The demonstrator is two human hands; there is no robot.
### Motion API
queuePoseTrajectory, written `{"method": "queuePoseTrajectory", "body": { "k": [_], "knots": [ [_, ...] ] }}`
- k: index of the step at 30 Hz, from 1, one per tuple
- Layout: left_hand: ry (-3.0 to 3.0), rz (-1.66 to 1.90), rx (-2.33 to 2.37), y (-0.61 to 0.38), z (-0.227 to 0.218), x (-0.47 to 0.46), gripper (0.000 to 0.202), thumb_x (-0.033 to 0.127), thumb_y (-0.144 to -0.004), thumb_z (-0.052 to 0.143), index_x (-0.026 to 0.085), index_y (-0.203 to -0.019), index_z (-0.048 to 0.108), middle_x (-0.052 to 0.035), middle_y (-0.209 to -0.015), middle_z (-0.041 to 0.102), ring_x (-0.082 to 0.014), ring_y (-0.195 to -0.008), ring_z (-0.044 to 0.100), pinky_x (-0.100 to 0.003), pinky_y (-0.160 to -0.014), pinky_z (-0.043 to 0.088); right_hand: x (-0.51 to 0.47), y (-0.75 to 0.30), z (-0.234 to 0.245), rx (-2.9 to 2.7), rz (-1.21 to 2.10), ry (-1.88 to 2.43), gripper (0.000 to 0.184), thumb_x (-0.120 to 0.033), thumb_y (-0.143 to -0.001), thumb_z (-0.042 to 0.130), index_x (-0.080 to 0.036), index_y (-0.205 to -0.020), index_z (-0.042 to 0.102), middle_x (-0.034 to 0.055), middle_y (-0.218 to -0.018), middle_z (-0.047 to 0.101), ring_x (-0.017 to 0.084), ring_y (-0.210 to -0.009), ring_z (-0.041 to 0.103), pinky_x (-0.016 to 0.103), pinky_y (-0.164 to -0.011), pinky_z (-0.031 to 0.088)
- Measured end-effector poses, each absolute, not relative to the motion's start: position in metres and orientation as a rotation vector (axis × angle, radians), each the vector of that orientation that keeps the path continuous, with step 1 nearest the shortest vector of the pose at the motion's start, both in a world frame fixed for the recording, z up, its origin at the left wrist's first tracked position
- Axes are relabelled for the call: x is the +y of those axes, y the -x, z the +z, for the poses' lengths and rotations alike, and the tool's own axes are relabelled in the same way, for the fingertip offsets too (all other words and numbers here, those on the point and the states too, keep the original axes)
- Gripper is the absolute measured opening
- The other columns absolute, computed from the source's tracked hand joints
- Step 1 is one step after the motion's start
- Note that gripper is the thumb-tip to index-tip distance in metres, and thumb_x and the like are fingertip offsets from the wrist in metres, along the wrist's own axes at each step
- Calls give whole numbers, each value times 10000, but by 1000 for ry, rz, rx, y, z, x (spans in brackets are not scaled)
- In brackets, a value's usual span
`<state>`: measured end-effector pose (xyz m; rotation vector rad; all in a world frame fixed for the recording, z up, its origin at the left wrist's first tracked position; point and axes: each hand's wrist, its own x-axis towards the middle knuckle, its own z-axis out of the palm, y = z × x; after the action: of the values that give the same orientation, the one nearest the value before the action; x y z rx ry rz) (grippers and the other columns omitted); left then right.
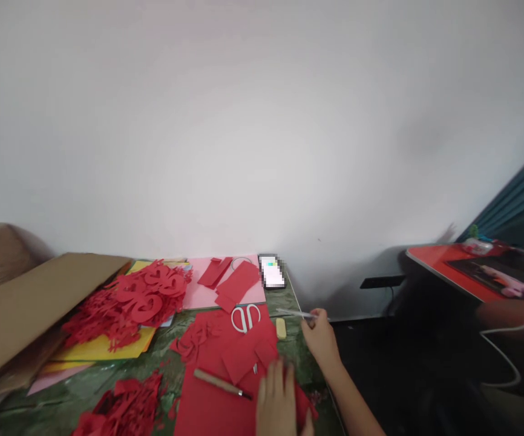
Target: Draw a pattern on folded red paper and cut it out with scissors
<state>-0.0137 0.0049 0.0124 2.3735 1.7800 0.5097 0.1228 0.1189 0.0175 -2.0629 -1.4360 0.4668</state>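
My left hand point(276, 399) lies on red paper at the near edge, fingers stretched out and slightly blurred, thumb apart. Over the table's right edge, my right hand point(320, 339) pinches a thin, pale, translucent pen-like stick point(293, 312) that points left. A small yellow block point(281, 328), perhaps an eraser, lies left of that hand. White-handled scissors point(238, 320) rest at the top of a large red sheet point(193, 402), their blades hidden by folded red paper point(248, 351). On the sheet, left of my left hand, lies a wooden-handled carving tool point(216, 381).
Red paper cutouts point(141, 297) are heaped on coloured sheets at left, beside brown cardboard point(39, 315). Red scraps point(123, 406) lie nearer. A phone point(271, 272) sits by the wall. Another red table point(434, 266) stands at right, with a person's arm point(511, 318) beside it.
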Motion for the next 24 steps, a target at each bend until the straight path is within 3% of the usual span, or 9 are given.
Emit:
{"method": "queuePoseTrajectory", "body": {
  "k": [3, 6, 16, 20, 24],
  "knots": [
    [-2263, 480, 1864, 34, 34, 23, 636, 306, -710, 461, 105, -1303, 345, -146, -1359, 354, -314, -1258, 265, -482, -959, 297, 110, -125, 18, -1420, 490, 2082, 175, -237, -769, 414, -180, -918, 486, 46, -665, 654, 177, -612, 628, 226, -510, 375],
    [-2207, 440, 1876, 47, 49, 32, 606, 337, -741, 425, 89, -1290, 362, -148, -1323, 408, -306, -1240, 303, -484, -975, 274, 120, -116, 25, -1438, 480, 2108, 176, -242, -787, 397, -193, -908, 515, 69, -705, 662, 203, -680, 634, 243, -526, 368],
    [-2053, 571, 1869, 53, 54, 34, 606, 148, -626, 525, 189, -1225, 443, -92, -1220, 503, -259, -1142, 418, -439, -966, 296, 126, -89, 22, -1532, 475, 2128, 156, -243, -812, 412, -216, -858, 559, 73, -725, 668, 212, -693, 630, 239, -495, 321],
    [-1833, 918, 1622, 58, 56, 32, 383, 165, -730, 458, 219, -1100, 541, -56, -997, 599, -198, -938, 547, -370, -866, 406, 118, -93, 23, -1569, 489, 2062, 146, -271, -790, 446, -235, -828, 583, 47, -705, 672, 200, -665, 629, 226, -471, 318],
    [-1573, 1113, 1415, 84, 58, 15, 244, 349, -753, 507, 202, -898, 638, -37, -762, 602, -183, -720, 571, -308, -695, 477, 110, -100, 29, -1599, 457, 1990, 204, -308, -803, 419, -223, -860, 596, 25, -628, 648, 175, -563, 602, 219, -436, 314]
  ]
}}
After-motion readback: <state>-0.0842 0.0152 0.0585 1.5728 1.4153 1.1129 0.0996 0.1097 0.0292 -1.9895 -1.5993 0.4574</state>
